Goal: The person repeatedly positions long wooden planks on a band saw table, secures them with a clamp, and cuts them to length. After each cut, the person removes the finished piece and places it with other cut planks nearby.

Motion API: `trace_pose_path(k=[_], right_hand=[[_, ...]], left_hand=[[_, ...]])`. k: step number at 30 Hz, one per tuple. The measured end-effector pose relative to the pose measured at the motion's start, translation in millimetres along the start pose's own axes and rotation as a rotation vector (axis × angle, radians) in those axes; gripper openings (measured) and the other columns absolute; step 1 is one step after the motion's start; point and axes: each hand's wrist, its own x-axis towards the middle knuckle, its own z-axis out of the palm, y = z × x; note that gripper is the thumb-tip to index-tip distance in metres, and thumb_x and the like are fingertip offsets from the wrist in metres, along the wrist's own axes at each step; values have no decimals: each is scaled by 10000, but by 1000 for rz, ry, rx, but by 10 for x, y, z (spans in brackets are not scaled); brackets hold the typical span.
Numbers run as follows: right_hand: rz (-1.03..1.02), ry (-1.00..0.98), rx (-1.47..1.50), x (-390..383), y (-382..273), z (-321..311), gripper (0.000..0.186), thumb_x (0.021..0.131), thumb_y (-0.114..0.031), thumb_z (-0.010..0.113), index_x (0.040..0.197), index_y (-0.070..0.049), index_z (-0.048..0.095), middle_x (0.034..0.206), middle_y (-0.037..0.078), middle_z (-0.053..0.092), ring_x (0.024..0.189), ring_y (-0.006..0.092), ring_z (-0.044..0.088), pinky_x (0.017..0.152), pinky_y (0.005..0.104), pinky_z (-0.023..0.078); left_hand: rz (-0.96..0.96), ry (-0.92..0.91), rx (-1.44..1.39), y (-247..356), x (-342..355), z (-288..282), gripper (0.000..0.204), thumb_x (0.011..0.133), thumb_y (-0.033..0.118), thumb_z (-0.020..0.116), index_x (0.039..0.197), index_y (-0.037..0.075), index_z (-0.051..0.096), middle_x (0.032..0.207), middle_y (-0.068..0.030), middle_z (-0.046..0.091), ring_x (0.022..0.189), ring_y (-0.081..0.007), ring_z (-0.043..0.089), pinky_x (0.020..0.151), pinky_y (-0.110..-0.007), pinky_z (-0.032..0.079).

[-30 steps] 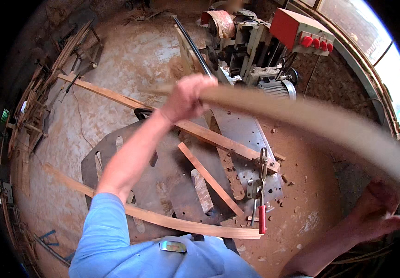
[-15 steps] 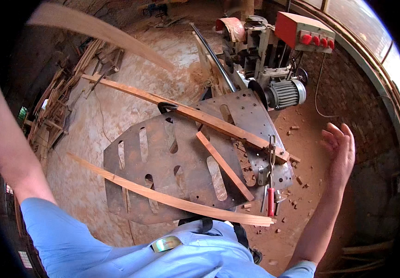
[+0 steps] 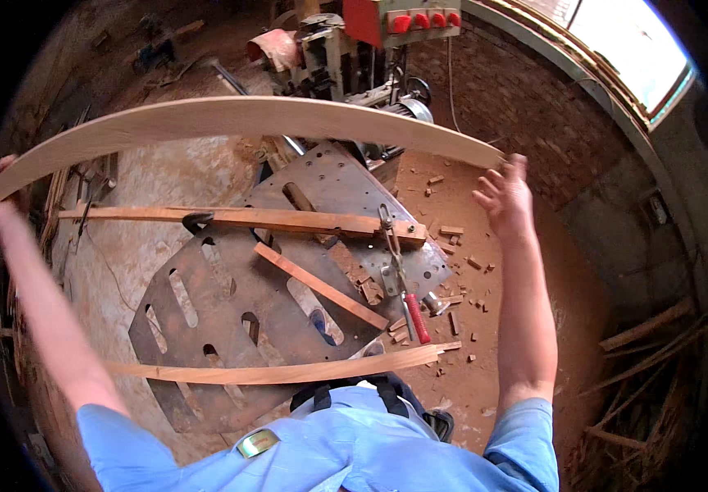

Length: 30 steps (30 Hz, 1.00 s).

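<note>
A long, pale wooden board (image 3: 239,117), bowed in this view, is held up crosswise ahead of me. My left hand (image 3: 0,205) grips its left end, with fingers showing above and below the wood. At the other end, my right hand (image 3: 508,197) is open with fingers spread, its fingertips by the board's tip; whether they touch cannot be told. Below lies a slotted metal plate (image 3: 223,328). A wooden strip (image 3: 288,220) lies along it, under a toggle clamp (image 3: 395,254) with a red handle. A shorter wooden stick (image 3: 321,285) rests slantwise on the plate.
Another long strip (image 3: 288,374) lies along the plate's near edge, close to my body. Beyond the plate stands a machine with a motor (image 3: 409,110) and a red switch box (image 3: 370,23). Wood offcuts (image 3: 452,231) litter the floor; timber (image 3: 649,328) lies at the right.
The raised board has come down and across, now spanning between both hands. My right hand has moved left to its end. My view has turned toward the right.
</note>
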Motion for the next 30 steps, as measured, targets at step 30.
trace_pose_path(k=[30], right_hand=[[29,264,-39,1721,638,-2570,345,995,-244,472,1166,44,555,1087,139,619,1011,264,600,883,425,504]], left_hand=[[-26,-1024,1091,-4713,-2494,1828,325,927,257,486,1108,37,642,1116,-152,646,1082,-314,573,969,-422,441]])
